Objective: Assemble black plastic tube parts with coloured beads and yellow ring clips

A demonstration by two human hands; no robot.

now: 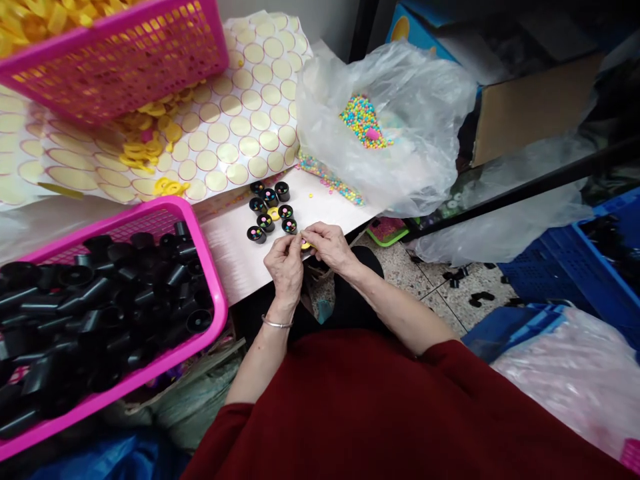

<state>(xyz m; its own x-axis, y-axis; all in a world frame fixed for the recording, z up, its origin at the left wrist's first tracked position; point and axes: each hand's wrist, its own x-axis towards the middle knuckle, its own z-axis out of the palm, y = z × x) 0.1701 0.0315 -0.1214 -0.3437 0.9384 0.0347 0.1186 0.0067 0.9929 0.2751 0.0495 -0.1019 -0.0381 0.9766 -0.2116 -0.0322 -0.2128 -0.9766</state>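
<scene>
At the table's front edge, my left hand [285, 268] and my right hand [331, 248] meet with fingertips pinched on a small yellow ring [305, 245]. Fingers hide much of it, and a dark part shows around it, perhaps a black cup. Just beyond my hands stand several short black cups [265, 222] with coloured beads inside. Another yellow ring [273, 213] lies among them. A bracelet circles my left wrist.
A pink basket [220, 303] of black plastic parts sits at left. Behind it, another pink basket [150, 63] holds yellow pieces on a sheet of round stickers [240, 127]. A clear plastic bag [420, 100] contains coloured beads [363, 119]. Blue crates [555, 257] stand at right.
</scene>
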